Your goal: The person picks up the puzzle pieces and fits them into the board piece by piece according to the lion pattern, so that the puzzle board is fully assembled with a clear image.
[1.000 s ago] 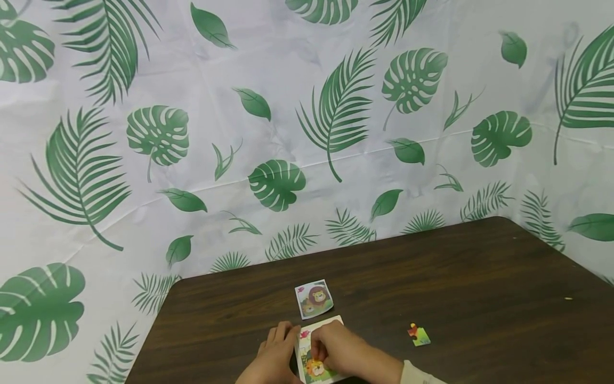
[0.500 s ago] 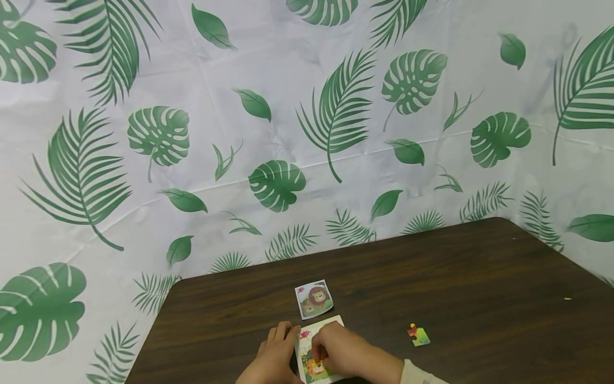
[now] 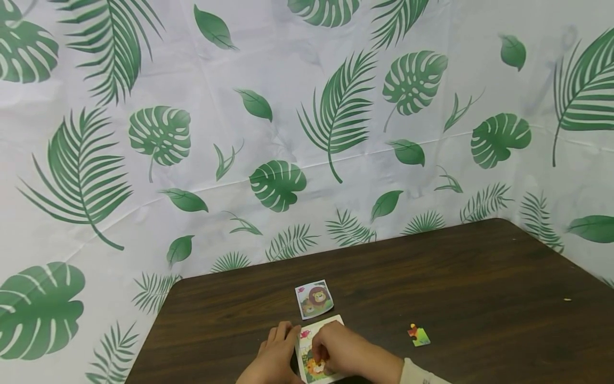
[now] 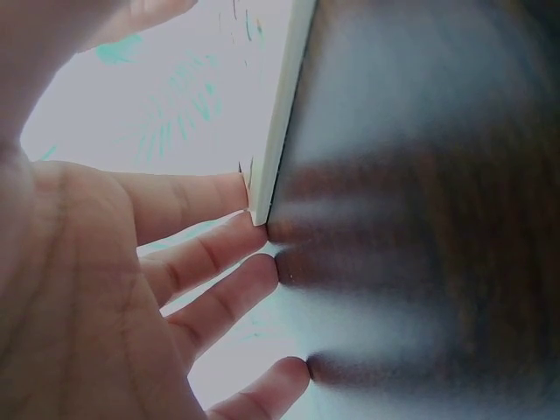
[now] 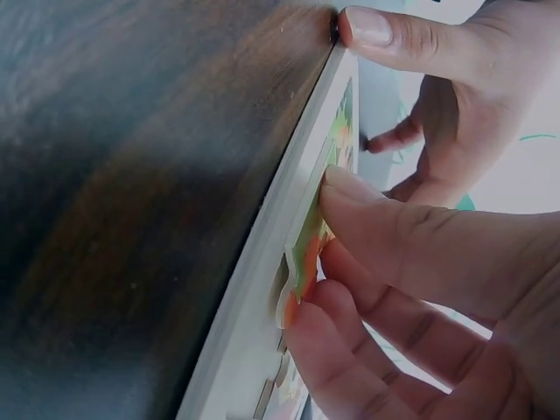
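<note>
A small jigsaw puzzle board (image 3: 338, 319) with a pale rim lies near the table's front edge, showing part of a lion picture. My right hand (image 3: 341, 349) is over it and covers its right half. Thumb and fingertips pinch a green and orange puzzle piece (image 5: 304, 249), which sits low at the board, one edge slightly above the rim. My left hand (image 3: 274, 356) rests at the board's left side. Its fingers (image 4: 214, 306) are spread and fairly straight, some of them touching the board's edge. Between the hands, part of the picture is hidden.
A square picture card (image 3: 314, 300) with lions lies just beyond the board. One loose puzzle piece (image 3: 419, 335), green and red, lies to the right. A tiny yellowish scrap (image 3: 567, 299) is farther right on the dark wooden table (image 3: 431, 266). A leaf-print cloth (image 3: 216, 133) hangs behind.
Almost nothing differs. The right hand's fingers shift very slightly over the lion part of the board, while the left hand, card and loose piece stay put.
</note>
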The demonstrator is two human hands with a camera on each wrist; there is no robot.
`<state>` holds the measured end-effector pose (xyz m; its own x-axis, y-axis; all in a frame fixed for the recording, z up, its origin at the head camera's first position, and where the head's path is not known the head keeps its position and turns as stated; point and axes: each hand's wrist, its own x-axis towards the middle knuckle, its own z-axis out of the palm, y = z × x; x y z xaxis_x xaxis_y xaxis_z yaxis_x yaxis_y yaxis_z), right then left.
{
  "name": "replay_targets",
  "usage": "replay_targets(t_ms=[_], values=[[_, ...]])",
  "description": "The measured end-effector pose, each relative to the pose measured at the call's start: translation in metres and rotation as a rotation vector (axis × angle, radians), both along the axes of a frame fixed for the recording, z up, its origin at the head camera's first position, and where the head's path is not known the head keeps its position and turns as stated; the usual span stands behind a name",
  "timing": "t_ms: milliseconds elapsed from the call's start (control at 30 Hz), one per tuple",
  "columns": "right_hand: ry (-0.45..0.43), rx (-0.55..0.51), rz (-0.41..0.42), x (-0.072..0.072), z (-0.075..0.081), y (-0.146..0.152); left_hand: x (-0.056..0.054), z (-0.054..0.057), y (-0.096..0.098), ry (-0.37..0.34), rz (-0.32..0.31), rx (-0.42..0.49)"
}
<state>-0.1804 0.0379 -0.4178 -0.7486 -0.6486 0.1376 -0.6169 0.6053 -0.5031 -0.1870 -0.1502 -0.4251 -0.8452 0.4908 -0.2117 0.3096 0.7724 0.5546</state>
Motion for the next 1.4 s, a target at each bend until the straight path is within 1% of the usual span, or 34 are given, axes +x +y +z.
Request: replay_targets(t_ms=[300, 533, 700, 867, 1067, 1200, 1400], values=[[-0.046, -0.029, -0.018, -0.0016, -0.0003, 0.0011, 0.0002, -0.0001, -0.0002, 0.012, -0.007, -0.005], [-0.033, -0.020, -0.020, -0.0019, 0.0001, 0.0026, 0.0003, -0.0001, -0.0004, 0.033, -0.018, -0.011], [-0.010, -0.006, -0.022, -0.0011, 0.0013, 0.0020, 0.0003, 0.0004, -0.0004, 0.027, -0.018, -0.008], [0.020, 0.030, -0.050, 0.0011, 0.0010, 0.0002, -0.0001, 0.0006, -0.0009, 0.010, -0.015, 0.003], [0.012, 0.082, -0.096, 0.0016, 0.0008, -0.0021, -0.0010, -0.0002, -0.0016, 0.004, -0.016, 0.009], [0.007, 0.113, -0.112, 0.0031, 0.0013, -0.0037, -0.0010, -0.0013, -0.0016, 0.019, -0.017, -0.003], [0.045, 0.152, -0.120, 0.0040, 0.0002, -0.0048, -0.0006, -0.0018, -0.0017, 0.035, -0.016, -0.007]])
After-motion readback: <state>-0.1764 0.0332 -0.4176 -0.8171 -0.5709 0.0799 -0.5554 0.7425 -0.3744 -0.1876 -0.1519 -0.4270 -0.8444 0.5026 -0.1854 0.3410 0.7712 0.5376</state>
